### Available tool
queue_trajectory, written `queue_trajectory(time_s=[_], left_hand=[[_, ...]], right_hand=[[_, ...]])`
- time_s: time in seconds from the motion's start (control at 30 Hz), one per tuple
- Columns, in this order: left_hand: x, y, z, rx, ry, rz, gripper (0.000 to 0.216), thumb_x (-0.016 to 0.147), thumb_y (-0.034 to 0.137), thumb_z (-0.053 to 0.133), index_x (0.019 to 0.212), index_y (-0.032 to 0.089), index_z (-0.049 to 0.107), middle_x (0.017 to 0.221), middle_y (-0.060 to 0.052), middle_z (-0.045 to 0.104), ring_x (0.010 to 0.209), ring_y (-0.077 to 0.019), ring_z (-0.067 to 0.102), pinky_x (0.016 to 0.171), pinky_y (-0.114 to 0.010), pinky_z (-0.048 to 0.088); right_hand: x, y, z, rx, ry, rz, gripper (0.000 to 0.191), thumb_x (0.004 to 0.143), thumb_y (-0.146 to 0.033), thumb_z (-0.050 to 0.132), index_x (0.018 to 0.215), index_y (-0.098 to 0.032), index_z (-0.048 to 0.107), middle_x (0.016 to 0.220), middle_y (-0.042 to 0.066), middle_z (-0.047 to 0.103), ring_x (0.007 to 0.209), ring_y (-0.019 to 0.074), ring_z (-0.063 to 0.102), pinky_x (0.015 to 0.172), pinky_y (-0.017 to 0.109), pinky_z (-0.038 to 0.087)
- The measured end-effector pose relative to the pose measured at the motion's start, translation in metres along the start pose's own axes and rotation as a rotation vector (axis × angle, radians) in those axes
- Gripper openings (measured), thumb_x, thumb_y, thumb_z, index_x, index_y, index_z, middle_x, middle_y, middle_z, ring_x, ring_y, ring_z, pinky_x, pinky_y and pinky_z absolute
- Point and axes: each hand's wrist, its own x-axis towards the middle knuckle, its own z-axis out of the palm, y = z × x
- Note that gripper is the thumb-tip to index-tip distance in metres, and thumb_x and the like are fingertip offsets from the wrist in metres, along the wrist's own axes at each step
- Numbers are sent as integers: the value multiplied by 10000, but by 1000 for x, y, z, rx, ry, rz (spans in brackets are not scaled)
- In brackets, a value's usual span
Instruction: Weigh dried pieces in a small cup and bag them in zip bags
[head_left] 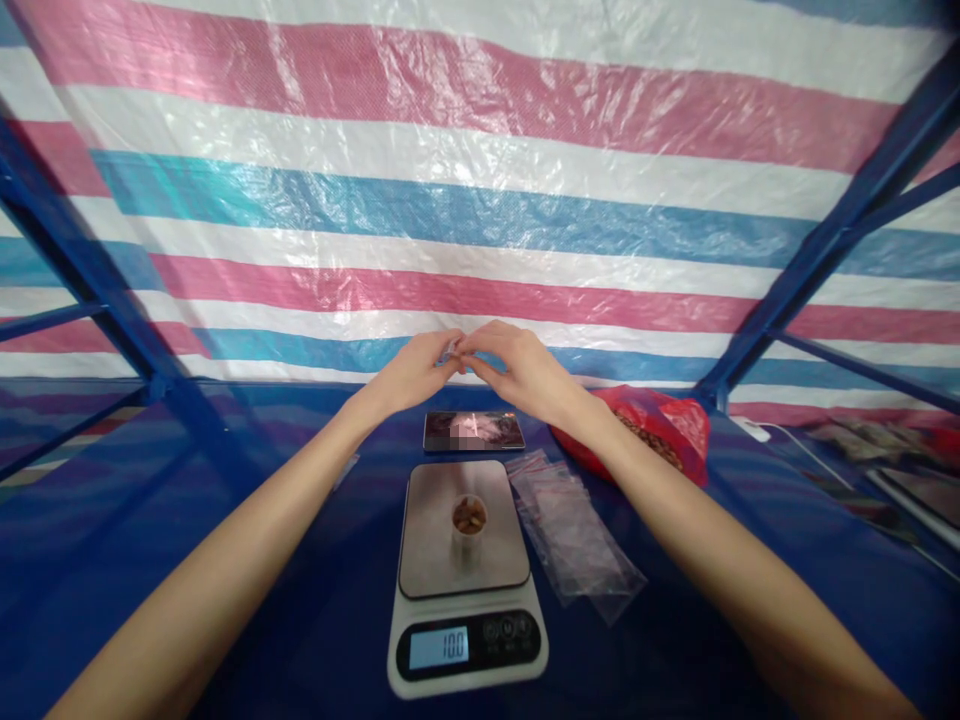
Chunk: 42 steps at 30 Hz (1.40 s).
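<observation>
Clear plastic bit (451,348), L hand (412,370) + R hand (519,366) fingers pinching it, gap btwn hands & phone (474,430)

Carries, on a glossy blue tabletop (319,610), a digital kitchen scale (469,580) near the middle and a smartphone (474,430) just beyond it. Has overlapping clear zip-lock bags (574,535) beside the scale, an open red plastic bag (684,425) behind them.

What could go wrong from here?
Drop: the left hand and right hand meet at a small clear thing, hard to make out; it could slip.
Spill: the small cup of brown pieces on the scale could tip if bumped.
Snag: the clear bags lie loose beside the scale, so one might get dragged.
</observation>
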Motion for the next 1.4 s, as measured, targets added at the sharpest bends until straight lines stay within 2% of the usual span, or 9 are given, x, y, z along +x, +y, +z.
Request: queue_trajectory(time_s=[0.2, 0.43, 0.67, 0.73, 0.83, 1.0, 1.2, 1.3, 1.4], left_hand=[[-2, 6, -7, 188, -31, 33, 207, 979, 294, 517, 1139, 181, 584, 1133, -113, 701, 1036, -278, 660, 932, -411, 502], [-3, 29, -9, 431, -167, 67, 197, 841, 86, 506, 982, 194, 590, 1048, -117, 704, 1003, -289, 637, 886, -404, 463], [-3, 34, -5, 360, -190, 43, 116, 810, 124, 582, 878, 215, 602, 863, -54, 702, 830, -253, 647, 713, -355, 399], [-1, 32, -8, 327, -144, 11, 75, 796, 153, 614, 839, 212, 601, 816, -42, 690, 775, -240, 637, 678, -344, 381], [-7, 28, -17, 270, -44, -45, 55, 820, 194, 622, 865, 200, 654, 860, -52, 731, 804, -242, 666, 716, -340, 420], [-56, 17, -17, 244, 8, -102, 226, 901, 215, 572, 1033, 205, 756, 1037, -77, 796, 953, -258, 718, 868, -368, 494], [-105, 19, 9, 388, -74, -154, 127, 918, 190, 600, 924, 215, 724, 940, -64, 767, 882, -253, 682, 823, -371, 502], [-105, 25, 18, 365, -87, -125, 104, 910, 156, 618, 914, 213, 705, 929, -52, 769, 927, -250, 678, 846, -371, 499], [-104, 26, 19, 324, -63, -86, 135, 939, 162, 608, 967, 216, 729, 959, -52, 787, 982, -253, 678, 881, -385, 501]], right_hand=[[0, -1, -8, 23, -79, -104, 392, 957, -6, 547, 1178, -221, 788, 1329, 89, 740, 1264, 255, 673, 1120, 457, 501], [-9, -12, 3, -67, -280, -33, 478, 903, 43, 550, 1295, -173, 717, 1355, 140, 708, 1195, 276, 695, 1039, 448, 558], [-6, -21, -9, -11, -360, -20, 247, 940, -6, 591, 1025, -153, 770, 1035, 109, 788, 945, 262, 745, 867, 399, 572], [-1, -21, -18, 108, -335, -42, 293, 925, 4, 574, 1024, -177, 783, 1050, 80, 796, 972, 248, 749, 895, 390, 571], [-1, -25, -28, 317, -152, -35, 360, 947, -29, 555, 1101, -236, 806, 1185, 42, 798, 1167, 232, 729, 1042, 400, 543], [-49, -43, -22, 474, 167, 259, 244, 1029, -203, 624, 1192, -260, 797, 1193, 54, 787, 1125, 229, 728, 1019, 420, 553], [-124, -64, 13, 506, -17, 473, 519, 780, -417, 956, 1254, -285, 789, 1242, 89, 727, 1172, 293, 676, 1039, 474, 541], [-132, -70, 29, 416, -59, 536, 559, 680, -435, 1014, 1184, -302, 815, 1186, 75, 715, 1135, 303, 655, 1043, 504, 525], [-127, -76, 38, 385, -81, 523, 474, 695, -401, 1009, 1127, -323, 829, 1163, 61, 716, 1131, 299, 635, 1039, 502, 510]])
